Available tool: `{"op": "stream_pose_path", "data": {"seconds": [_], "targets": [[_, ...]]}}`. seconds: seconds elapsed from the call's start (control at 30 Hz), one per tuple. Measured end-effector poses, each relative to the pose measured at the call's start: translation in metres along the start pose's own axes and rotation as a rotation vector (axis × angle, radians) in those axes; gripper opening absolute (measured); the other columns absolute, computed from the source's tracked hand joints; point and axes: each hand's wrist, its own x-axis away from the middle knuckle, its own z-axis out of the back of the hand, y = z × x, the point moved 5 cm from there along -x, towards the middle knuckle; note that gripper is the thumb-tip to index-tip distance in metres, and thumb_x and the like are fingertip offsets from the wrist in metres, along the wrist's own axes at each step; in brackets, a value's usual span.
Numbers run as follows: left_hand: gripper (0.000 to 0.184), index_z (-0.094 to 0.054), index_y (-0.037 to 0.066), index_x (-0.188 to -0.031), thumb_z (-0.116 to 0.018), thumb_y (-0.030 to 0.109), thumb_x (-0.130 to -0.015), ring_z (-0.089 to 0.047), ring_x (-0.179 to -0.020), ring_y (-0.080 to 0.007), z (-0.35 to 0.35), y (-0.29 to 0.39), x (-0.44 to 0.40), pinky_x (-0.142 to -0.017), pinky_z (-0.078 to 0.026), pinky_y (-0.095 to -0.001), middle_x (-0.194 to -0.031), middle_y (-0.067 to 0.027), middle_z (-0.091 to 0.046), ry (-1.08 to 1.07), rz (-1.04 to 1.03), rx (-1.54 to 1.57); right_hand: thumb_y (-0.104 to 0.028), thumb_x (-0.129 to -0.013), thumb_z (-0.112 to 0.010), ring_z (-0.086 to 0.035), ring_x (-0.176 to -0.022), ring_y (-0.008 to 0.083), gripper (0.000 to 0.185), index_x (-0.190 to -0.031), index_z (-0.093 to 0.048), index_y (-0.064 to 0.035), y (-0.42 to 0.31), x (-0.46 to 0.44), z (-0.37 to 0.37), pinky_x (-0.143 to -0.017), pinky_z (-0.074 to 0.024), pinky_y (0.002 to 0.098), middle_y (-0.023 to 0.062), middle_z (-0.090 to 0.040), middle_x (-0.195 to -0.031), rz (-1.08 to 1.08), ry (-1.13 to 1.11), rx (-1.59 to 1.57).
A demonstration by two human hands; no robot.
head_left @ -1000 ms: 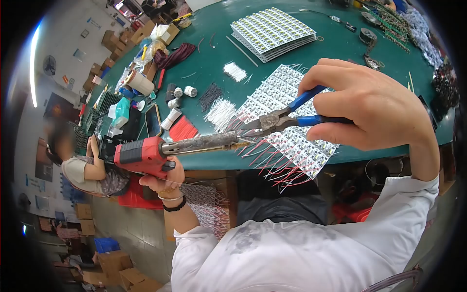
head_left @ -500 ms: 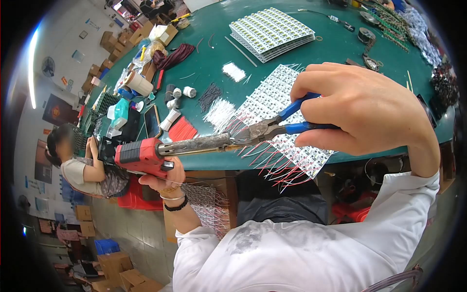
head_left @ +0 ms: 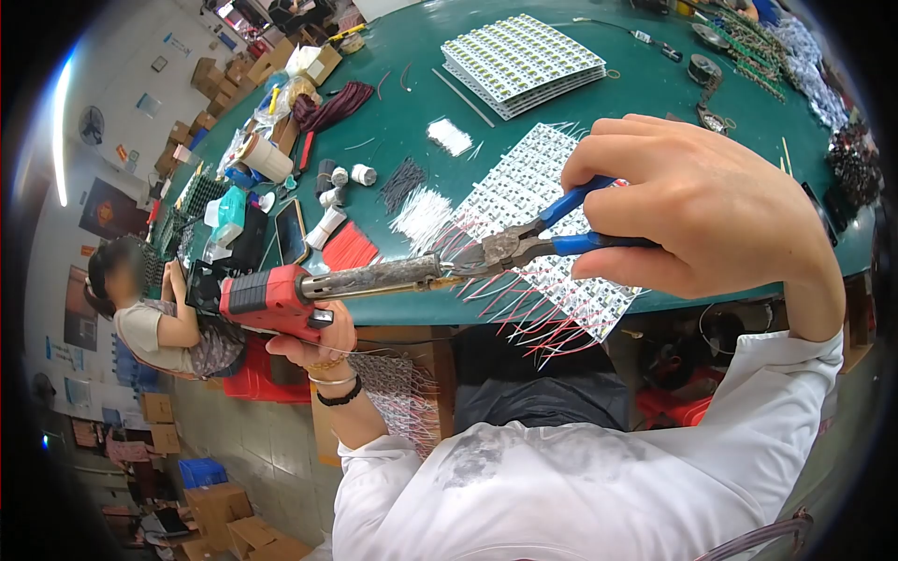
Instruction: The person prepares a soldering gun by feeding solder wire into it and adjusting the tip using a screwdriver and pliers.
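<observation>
My left hand (head_left: 327, 338) grips a red and black soldering gun (head_left: 271, 297) from below, its long metal barrel pointing right. Blue-handled pliers (head_left: 513, 247) are held in my right hand (head_left: 702, 210), the fingers around the spread handles. Their jaws meet the tip end of the barrel; whether they clamp it I cannot tell. Behind and below the tools lies a white circuit board panel (head_left: 524, 182), with red and white wires (head_left: 524, 323) hanging from its near edge over the table's edge.
Stacked panels (head_left: 519, 61) stand farther back on the green table (head_left: 402, 103). Bundles of red wires (head_left: 351, 247), white wires (head_left: 423, 220) and dark wires (head_left: 402, 180) lie left of the panel, near a phone (head_left: 291, 232). Another person (head_left: 164, 327) sits at the left.
My right hand and the pliers have shifted very slightly at the barrel's tip. The soldering gun stays almost in the same place.
</observation>
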Motion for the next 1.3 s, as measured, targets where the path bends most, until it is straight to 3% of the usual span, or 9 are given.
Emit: {"op": "stream_pose_path", "data": {"seconds": [0.5, 0.8, 0.9, 1.2, 1.3], "targets": [[0.080, -0.045, -0.005, -0.118, -0.054, 0.061, -0.074, -0.041, -0.030, -0.0072, -0.001, 0.002, 0.003, -0.030, -0.038, -0.0182, -0.044, 0.0036, -0.043, -0.020, 0.008, -0.014, -0.023, -0.071, -0.070, -0.053, -0.077, 0.0274, 0.027, -0.063, -0.054, -0.0022, -0.004, 0.001, 0.000, -0.067, -0.0438, 0.0360, 0.0130, -0.056, -0.088, 0.046, 0.057, 0.029], [0.081, -0.045, -0.002, -0.121, -0.053, 0.063, -0.073, -0.041, -0.031, -0.0070, -0.001, 0.003, 0.006, -0.030, -0.037, -0.0185, -0.045, 0.0035, -0.044, 0.092, 0.003, -0.052, -0.023, -0.070, -0.071, -0.053, -0.078, 0.0273, 0.027, -0.064, -0.054, -0.0022, -0.006, 0.001, 0.000, -0.068, -0.0434, 0.0358, 0.0126, -0.055, -0.089, 0.053, 0.061, 0.044], [0.082, -0.044, -0.001, -0.122, -0.053, 0.063, -0.073, -0.041, -0.031, -0.0070, -0.003, 0.002, 0.005, -0.030, -0.038, -0.0185, -0.045, 0.0037, -0.044, -0.042, 0.043, -0.029, -0.022, -0.070, -0.071, -0.053, -0.079, 0.0271, 0.027, -0.064, -0.054, -0.0022, -0.006, 0.000, 0.001, -0.069, -0.0433, 0.0356, 0.0126, -0.055, -0.090, 0.056, 0.058, 0.045], [0.085, -0.043, 0.000, -0.123, -0.053, 0.065, -0.070, -0.041, -0.031, -0.0068, 0.008, 0.000, 0.018, -0.031, -0.038, -0.0176, -0.044, 0.0044, -0.044, 0.086, 0.020, -0.044, -0.022, -0.070, -0.070, -0.052, -0.080, 0.0276, 0.026, -0.065, -0.055, -0.0019, -0.004, 0.000, -0.001, -0.070, -0.0431, 0.0363, 0.0126, -0.055, -0.092, 0.053, 0.061, 0.039], [0.111, -0.032, -0.002, -0.128, -0.049, 0.081, -0.057, -0.029, -0.030, -0.0059, 0.012, -0.004, 0.026, -0.032, -0.024, -0.0208, -0.041, 0.0065, -0.032, 0.016, 0.025, 0.063, -0.022, -0.070, -0.070, -0.052, -0.080, 0.0274, 0.026, -0.065, -0.055, -0.0018, -0.003, 0.000, -0.002, -0.070, -0.0430, 0.0363, 0.0125, -0.055, -0.092, 0.049, 0.066, 0.025]]}}
